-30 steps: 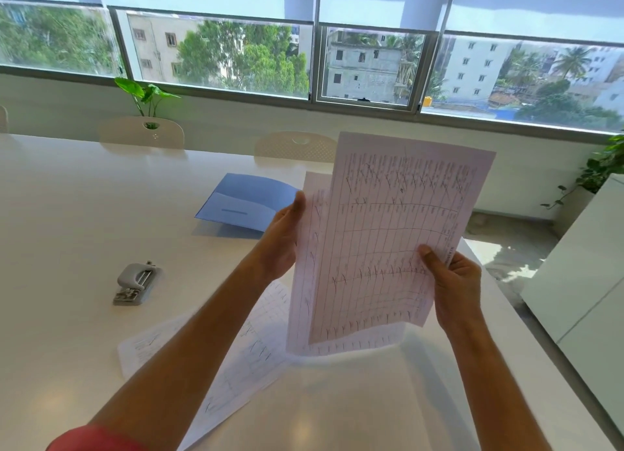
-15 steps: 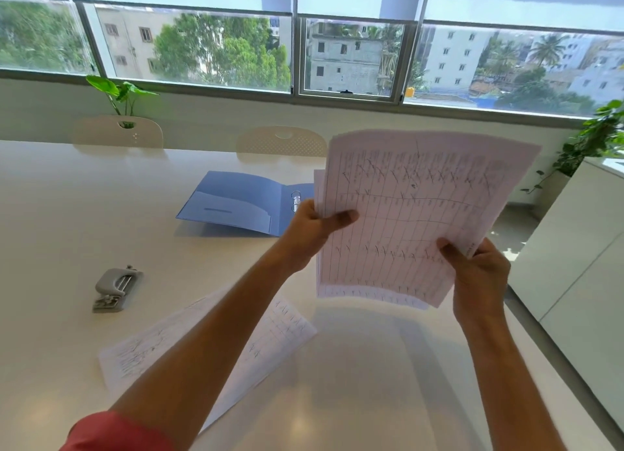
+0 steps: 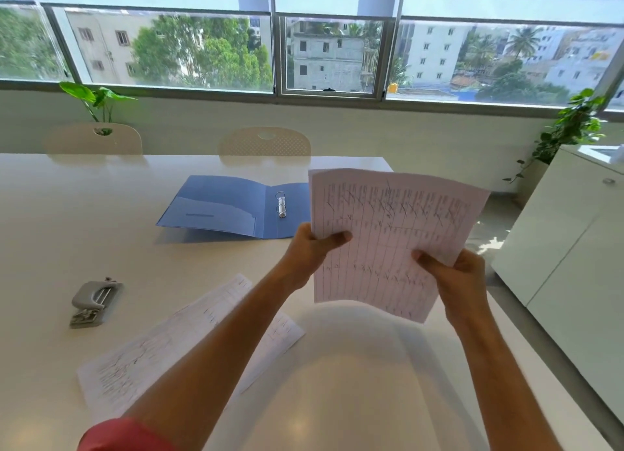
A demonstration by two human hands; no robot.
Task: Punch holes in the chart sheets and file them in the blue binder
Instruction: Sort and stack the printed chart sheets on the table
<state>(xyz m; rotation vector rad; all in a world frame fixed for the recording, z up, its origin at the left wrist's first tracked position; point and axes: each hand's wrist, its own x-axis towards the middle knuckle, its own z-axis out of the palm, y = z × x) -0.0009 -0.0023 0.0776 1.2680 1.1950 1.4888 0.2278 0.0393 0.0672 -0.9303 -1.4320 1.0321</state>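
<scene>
Held chart sheets (image 3: 388,234): a small stack, raised above the surface (image 3: 50,214) in front of the person, printed face toward the camera, top edge tilted away to the right. Grid lines and handwritten marks visible; text not legible.

Left hand (image 3: 312,248): grips the stack's left edge, thumb across the front face, fingers behind the paper.

Right hand (image 3: 456,278): grips the lower right edge, thumb pressed on the front, fingers curled behind. Both hands clamped on the same stack.

Loose chart sheets (image 3: 189,336): lying flat on the surface beneath the left forearm, partly covered by it. How many sheets cannot be told.

Blue binder (image 3: 219,207): lying open on the surface beyond the held stack, its right flap partly hidden by the paper. Metal rings (image 3: 281,204) stand at the spine; whether they are open or closed cannot be told. An inner pocket shows on the left cover.

Hole punch (image 3: 94,302): grey, on the surface to the left, well apart from the binder and near the loose sheets.

Surroundings: two pale chair backs (image 3: 265,143) at the far edge of the surface, a leafy plant (image 3: 96,99) behind the left chair, a white cabinet (image 3: 574,241) at right, windows (image 3: 331,55) along the far wall. A red sleeve (image 3: 118,433) shows on the left arm.
</scene>
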